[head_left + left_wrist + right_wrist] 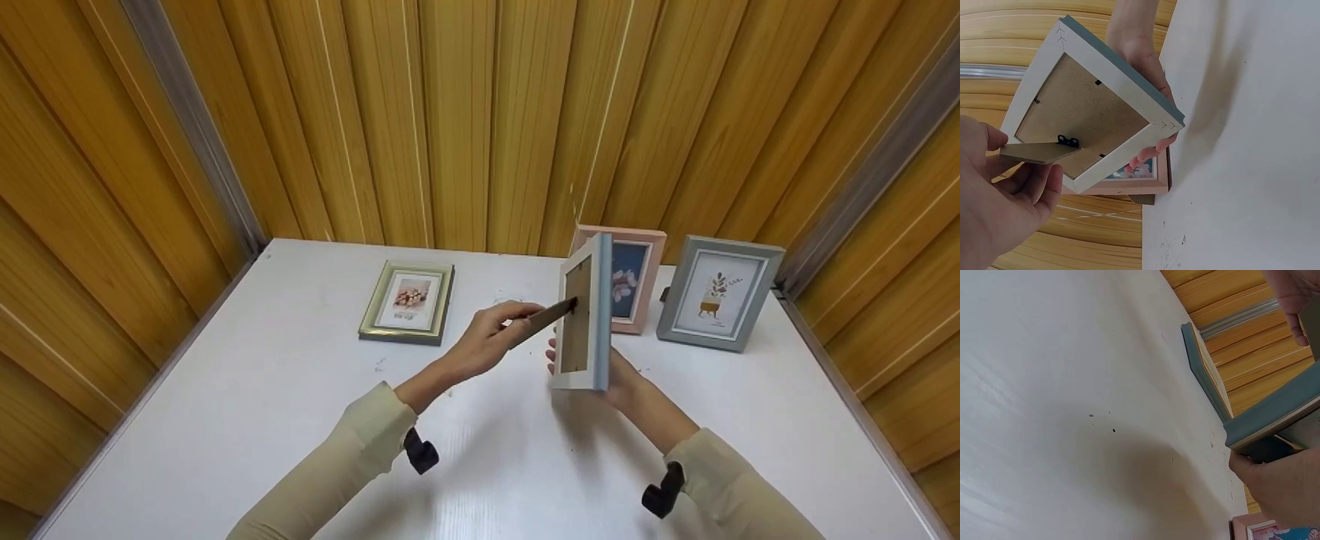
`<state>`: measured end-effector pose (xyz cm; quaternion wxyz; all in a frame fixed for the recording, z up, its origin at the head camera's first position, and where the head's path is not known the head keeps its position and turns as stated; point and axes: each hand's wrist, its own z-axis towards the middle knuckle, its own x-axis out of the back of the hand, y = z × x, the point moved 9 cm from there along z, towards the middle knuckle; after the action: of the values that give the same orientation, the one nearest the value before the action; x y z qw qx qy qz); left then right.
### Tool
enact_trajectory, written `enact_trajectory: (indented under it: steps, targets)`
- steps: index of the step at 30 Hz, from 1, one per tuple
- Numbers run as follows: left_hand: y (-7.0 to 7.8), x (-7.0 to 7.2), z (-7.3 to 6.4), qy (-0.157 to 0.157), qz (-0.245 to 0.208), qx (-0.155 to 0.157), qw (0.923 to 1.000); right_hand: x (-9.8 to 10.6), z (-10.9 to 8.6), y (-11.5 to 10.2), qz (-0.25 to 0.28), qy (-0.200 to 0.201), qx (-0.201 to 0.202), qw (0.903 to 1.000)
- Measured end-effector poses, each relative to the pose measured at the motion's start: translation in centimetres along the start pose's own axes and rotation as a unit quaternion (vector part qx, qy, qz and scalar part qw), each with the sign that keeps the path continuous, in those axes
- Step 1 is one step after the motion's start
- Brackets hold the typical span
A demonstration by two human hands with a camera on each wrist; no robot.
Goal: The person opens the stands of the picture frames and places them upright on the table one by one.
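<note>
My right hand (621, 377) holds a blue-grey picture frame (603, 315) upright above the white table, its back turned toward my left. In the left wrist view the frame's white back surrounds a brown backing board (1100, 104) with small dark tabs. The fingers of my left hand (486, 343) pinch the brown stand leg (1039, 152), which sticks out from the board at a black metal hinge (1068, 140). In the right wrist view the right hand (1283, 489) grips the frame by its edge; most of its fingers are hidden there.
Behind the held frame a pink picture frame (651, 289) stands on the white table (247, 420). To its right stands a grey frame (756, 304) with a plant picture. A gold-green frame (409, 296) lies at the back left. Wood-patterned walls (457, 127) enclose the table.
</note>
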<state>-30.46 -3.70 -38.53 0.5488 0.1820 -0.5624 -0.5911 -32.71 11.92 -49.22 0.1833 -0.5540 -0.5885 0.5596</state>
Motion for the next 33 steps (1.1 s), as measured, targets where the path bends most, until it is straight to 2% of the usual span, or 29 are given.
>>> enact_trajectory:
  steps: [10,13,18,20,23,29,33]
  targets:
    - [-1.1,0.7,-0.2,0.012,-0.011,0.049,0.9987,2.1,1.2,0.1,0.015,0.101,0.002,0.9948]
    - [-1.1,1.0,-0.2,0.032,0.000,0.035,0.9989,2.5,1.3,0.0,0.020,0.123,0.010,0.9922]
    - [-0.1,2.2,-0.4,0.111,0.033,-0.031,0.9928,2.6,1.2,-0.3,-0.003,0.133,0.028,0.9907]
    - [0.2,2.3,-0.5,0.127,0.033,-0.044,0.9905,2.8,1.2,-0.4,-0.010,0.138,0.037,0.9897]
    - [0.0,1.8,-0.6,0.121,0.025,-0.041,0.9915,3.3,1.3,-0.5,-0.012,0.147,0.044,0.9881]
    - [-0.5,0.8,-0.7,0.094,0.000,-0.016,0.9954,4.1,1.3,-0.3,-0.021,0.163,0.048,0.9852]
    - [-1.0,0.9,-0.6,0.099,-0.032,-0.005,0.9945,4.0,1.5,-0.3,-0.034,0.160,0.061,0.9846]
